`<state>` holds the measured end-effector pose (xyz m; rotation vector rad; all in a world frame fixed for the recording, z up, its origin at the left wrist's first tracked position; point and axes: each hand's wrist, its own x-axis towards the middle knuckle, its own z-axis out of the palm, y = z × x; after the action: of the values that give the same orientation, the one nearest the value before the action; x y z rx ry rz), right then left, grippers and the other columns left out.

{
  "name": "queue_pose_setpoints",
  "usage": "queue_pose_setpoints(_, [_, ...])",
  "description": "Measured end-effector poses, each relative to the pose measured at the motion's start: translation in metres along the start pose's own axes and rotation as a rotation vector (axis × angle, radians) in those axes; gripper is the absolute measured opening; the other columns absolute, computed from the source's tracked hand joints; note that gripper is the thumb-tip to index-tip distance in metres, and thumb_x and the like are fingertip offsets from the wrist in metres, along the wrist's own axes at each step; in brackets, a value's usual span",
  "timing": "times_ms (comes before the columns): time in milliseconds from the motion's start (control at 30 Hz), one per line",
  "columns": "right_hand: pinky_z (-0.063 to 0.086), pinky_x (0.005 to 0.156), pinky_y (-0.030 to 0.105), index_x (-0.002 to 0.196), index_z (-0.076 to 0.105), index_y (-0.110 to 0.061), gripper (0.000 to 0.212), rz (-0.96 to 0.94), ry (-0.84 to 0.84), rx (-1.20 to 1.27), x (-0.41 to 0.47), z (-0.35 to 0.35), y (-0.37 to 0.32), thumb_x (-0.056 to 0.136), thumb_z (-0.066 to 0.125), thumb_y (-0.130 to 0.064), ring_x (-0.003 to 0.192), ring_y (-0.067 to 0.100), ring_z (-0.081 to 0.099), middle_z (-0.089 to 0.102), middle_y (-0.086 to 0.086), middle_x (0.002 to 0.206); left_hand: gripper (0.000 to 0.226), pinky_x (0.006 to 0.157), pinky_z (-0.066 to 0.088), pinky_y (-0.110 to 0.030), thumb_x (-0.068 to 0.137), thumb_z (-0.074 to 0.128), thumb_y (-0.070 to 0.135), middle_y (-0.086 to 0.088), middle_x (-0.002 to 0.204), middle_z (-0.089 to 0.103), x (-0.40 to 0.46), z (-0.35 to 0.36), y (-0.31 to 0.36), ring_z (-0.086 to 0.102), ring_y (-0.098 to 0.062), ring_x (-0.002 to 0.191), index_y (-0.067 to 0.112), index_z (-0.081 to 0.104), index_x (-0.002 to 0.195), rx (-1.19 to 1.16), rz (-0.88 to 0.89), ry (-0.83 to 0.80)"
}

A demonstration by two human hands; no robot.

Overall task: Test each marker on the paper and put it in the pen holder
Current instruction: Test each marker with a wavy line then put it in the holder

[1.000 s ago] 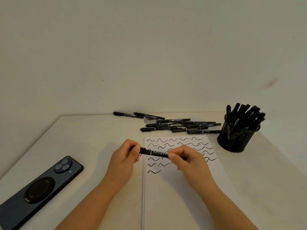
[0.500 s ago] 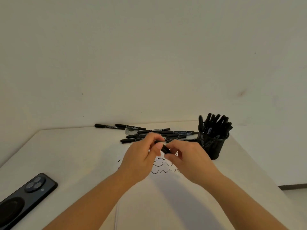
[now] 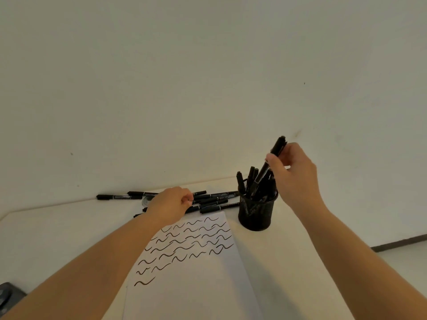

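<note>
My right hand (image 3: 292, 175) grips a black marker (image 3: 276, 148), tilted, with its lower end among the several markers standing in the black mesh pen holder (image 3: 256, 210). My left hand (image 3: 171, 204) reaches over the pile of loose black markers (image 3: 217, 200) lying at the table's back; its fingers are curled at the pile, and I cannot tell whether they hold one. The white paper (image 3: 196, 285) covered with several rows of black squiggles lies in front of the pile, under my left forearm.
A dark phone (image 3: 8, 295) shows at the lower left edge of the table. One more marker (image 3: 115, 197) lies apart at the pile's left. The table ends at the wall behind and drops off at the right past the holder.
Both hands held one marker together over the paper. Now my right hand has carried it up and right into the pen holder, and my left hand has moved to the loose pile.
</note>
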<state>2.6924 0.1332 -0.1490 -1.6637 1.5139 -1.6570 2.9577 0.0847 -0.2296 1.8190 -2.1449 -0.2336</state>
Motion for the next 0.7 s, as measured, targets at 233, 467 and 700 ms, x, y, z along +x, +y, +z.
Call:
queue_pose_setpoints(233, [0.041,0.063,0.018,0.102,0.047,-0.023,0.017,-0.015,-0.122,-0.217,-0.011,0.012,0.027,0.089,0.056,-0.019,0.074,0.004,0.056,0.055,-0.017,0.079,0.024,0.084,0.043,-0.031,0.092,0.047,0.030,0.004,0.113,0.055,0.012,0.024,0.002,0.050,-0.016,0.105,0.026,0.056,0.114,0.124,0.038,-0.032])
queue_pose_setpoints(467, [0.049,0.071,0.035,0.118,0.045,-0.028,0.036,-0.090,-0.205,-0.371,-0.023,0.021,0.038,0.086,0.057,-0.016,0.078,0.021,0.060,0.064,-0.002,0.088,0.025,0.081,0.044,-0.032,0.089,0.052,0.032,0.004,0.112,0.056,0.014,0.038,0.003,0.051,-0.017,0.104,0.026,0.055,0.113,0.179,0.028,-0.029])
queue_pose_setpoints(700, [0.047,0.073,0.034,0.113,0.052,-0.022,0.026,-0.108,-0.204,-0.423,-0.028,0.024,0.044,0.088,0.054,-0.020,0.081,0.022,0.059,0.065,0.000,0.097,0.024,0.078,0.041,-0.029,0.091,0.048,0.033,0.003,0.112,0.055,0.014,0.045,0.000,0.051,-0.016,0.101,0.023,0.054,0.113,0.177,-0.003,0.018])
